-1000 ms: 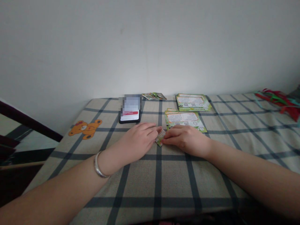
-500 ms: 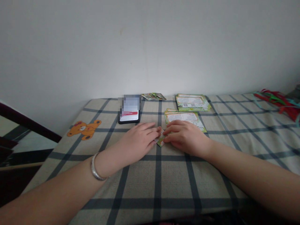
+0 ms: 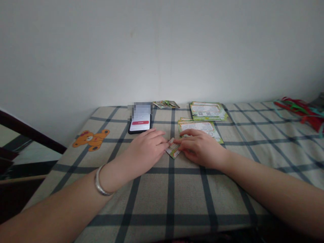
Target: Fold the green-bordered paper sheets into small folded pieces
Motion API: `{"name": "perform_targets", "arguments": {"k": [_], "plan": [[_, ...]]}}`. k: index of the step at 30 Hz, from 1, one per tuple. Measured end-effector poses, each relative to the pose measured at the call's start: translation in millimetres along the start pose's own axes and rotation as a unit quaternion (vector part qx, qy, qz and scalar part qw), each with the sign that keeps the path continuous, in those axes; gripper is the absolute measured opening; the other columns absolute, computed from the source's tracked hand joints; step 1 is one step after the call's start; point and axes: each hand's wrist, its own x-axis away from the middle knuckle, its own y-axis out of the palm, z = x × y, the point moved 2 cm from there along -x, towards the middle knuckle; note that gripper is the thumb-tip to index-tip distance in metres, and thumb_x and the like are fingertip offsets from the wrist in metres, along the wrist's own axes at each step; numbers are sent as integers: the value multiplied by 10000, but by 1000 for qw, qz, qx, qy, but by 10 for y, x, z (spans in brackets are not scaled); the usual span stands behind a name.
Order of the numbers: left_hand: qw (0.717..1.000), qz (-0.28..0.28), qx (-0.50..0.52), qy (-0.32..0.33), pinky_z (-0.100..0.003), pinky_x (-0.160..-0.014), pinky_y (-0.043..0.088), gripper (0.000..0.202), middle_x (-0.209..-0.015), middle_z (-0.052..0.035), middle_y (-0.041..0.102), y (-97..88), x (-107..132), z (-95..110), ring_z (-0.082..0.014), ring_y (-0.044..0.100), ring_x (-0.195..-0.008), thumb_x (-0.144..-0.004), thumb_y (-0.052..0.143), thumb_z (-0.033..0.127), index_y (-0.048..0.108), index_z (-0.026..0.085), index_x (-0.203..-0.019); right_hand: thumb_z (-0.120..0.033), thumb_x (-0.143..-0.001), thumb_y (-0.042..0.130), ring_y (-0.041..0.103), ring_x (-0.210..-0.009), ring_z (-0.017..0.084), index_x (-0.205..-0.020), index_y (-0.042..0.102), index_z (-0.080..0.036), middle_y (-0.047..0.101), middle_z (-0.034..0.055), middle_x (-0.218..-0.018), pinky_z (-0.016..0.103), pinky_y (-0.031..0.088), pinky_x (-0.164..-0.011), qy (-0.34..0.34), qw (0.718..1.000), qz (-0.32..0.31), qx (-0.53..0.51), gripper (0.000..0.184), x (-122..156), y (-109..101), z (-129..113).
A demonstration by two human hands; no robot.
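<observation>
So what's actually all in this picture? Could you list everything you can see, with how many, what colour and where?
Wall: one, pale grey, behind
Checked cloth: one, beige and dark blue, across the middle
Rail: one, dark brown, left edge
Bear figure: one, orange, cloth's left side
Phone: one, black with pale screen, left of centre
Shiny packets: count unclear, green and silvery, by the wall
Card stacks: two, white and green, right of centre
Small printed paper: one, white and green, centre
Tangled strips: uncountable, red, green, teal, far right
Bracelet: one, silver, around a wrist
Left hand: one, at the paper's left
Right hand: one, at the paper's right
</observation>
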Motion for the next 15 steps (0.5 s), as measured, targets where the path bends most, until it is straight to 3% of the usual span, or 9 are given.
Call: {"name": "perform_targets", "arguments": {"k": [3,7,15], "plan": [[1000,-7,-15,-6,-486,-1025,419,218,-1030,-75,708,-24,12,-16,-273,543,-1164,-932,497,220,693,138,-982,-181,-854,553,580,-1105,251,-1193,643,-170,706,85,-1080,411,520,-906,28,1000,0,5,351,10,2,13],[1000,-13,-25,-5,-476,-984,441,185,-994,-36,721,-49,19,-29,-277,542,-1144,-920,517,196,699,173,-938,-206,-854,566,569,-1130,251,-1193,649,-197,713,69,-1047,411,505,-926,46,999,-8,-9,348,13,-6,27],[1000,12,10,-3,-389,-881,501,224,-925,-63,691,13,9,-4,-220,590,-980,-940,470,173,679,147,-864,-249,-907,553,590,-1076,233,-1166,653,-187,711,65,-1077,392,500,-907,0,1000,-2,2,284,-4,-14,58]]}}
